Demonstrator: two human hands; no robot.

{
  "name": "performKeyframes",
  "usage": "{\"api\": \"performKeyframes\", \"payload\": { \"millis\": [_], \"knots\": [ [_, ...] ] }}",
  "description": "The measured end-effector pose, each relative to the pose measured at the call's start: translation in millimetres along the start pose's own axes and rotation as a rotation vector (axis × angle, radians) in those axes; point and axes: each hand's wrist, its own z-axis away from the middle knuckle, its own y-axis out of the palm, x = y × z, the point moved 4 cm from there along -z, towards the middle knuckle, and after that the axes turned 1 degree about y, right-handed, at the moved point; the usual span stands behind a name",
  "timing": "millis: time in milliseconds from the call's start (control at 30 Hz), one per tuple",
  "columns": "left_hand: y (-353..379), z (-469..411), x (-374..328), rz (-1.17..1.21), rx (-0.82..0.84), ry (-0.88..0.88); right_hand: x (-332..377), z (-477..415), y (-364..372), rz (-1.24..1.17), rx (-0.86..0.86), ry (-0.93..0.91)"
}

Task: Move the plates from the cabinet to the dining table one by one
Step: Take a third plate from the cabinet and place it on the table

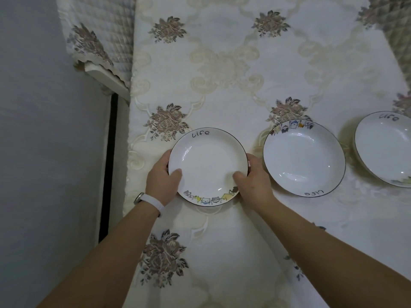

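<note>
A white plate (206, 161) with a dark rim, the word "life" and cartoon cats lies on or just above the dining table (233, 70), near its left edge. My left hand (161, 181) grips its left rim, thumb over the inside. My right hand (253, 181) grips its right rim the same way. A second matching plate (303, 156) rests on the cloth just to the right. A third plate (384, 150) sits at the right edge of the view, partly cut off.
The table wears a cream embroidered cloth with brown flower motifs. A chair (106, 78) with a quilted cover stands at the table's far left side. Grey floor (44, 152) lies left of the table. A white watch band is on my left wrist.
</note>
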Motion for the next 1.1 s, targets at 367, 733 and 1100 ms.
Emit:
{"api": "performKeyframes", "payload": {
  "millis": [367,733,1100],
  "knots": [
    [-22,26,-22,-0.1,-0.001,0.005,11,45,-23,0.153,-0.048,-0.045],
    [-22,123,-93,-0.594,0.301,0.687,37,145,-78,0.561,-0.154,-0.324],
    [-5,196,-128,-0.732,0.26,1.143,9,269,-125,0.831,-0.428,-0.287]
  ]
}}
